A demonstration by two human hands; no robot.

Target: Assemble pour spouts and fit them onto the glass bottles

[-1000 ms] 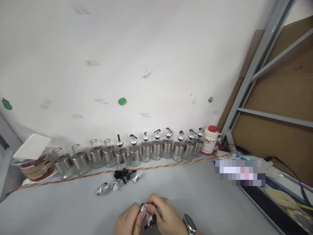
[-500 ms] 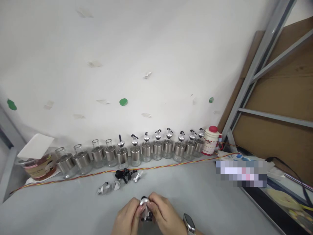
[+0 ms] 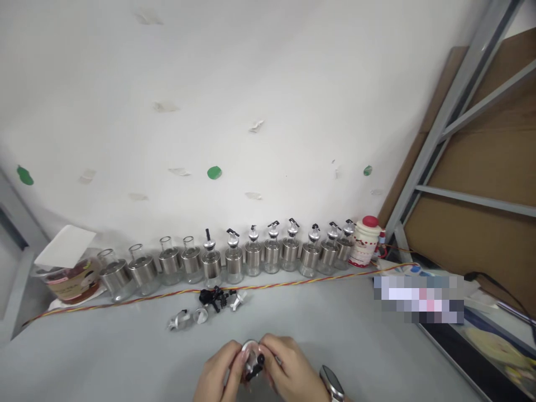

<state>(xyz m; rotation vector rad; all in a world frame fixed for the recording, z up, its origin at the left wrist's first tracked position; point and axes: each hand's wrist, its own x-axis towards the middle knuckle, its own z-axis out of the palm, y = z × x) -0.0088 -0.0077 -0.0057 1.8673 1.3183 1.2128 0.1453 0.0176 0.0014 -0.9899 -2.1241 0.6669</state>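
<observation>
Low in the view, both my hands pinch one silver and black pourer spout [image 3: 252, 360] between thumbs and fingers. My left hand [image 3: 220, 369] grips its left side, my right hand [image 3: 288, 368] its right; a watch sits on the right wrist. The spout's black part points down toward me. Ahead on the grey table lie a heap of small black parts [image 3: 214, 297], a white and clear piece [image 3: 238, 300] and loose silver spout parts [image 3: 181, 320]. Behind them stand several glass bottles with steel bands; those on the left are open-necked [image 3: 144, 272], the others carry spouts [image 3: 273, 251].
A red and yellow twisted cord [image 3: 167, 294] runs across the table before the bottles. At left is a tub [image 3: 75, 286] with a white lid-like sheet; at right, a cream jar with red cap [image 3: 363, 243], and packets beside a dark-edged tray [image 3: 452, 357].
My hands have turned the spout, so its black end now shows more toward the right hand. The whole view has shifted slightly.
</observation>
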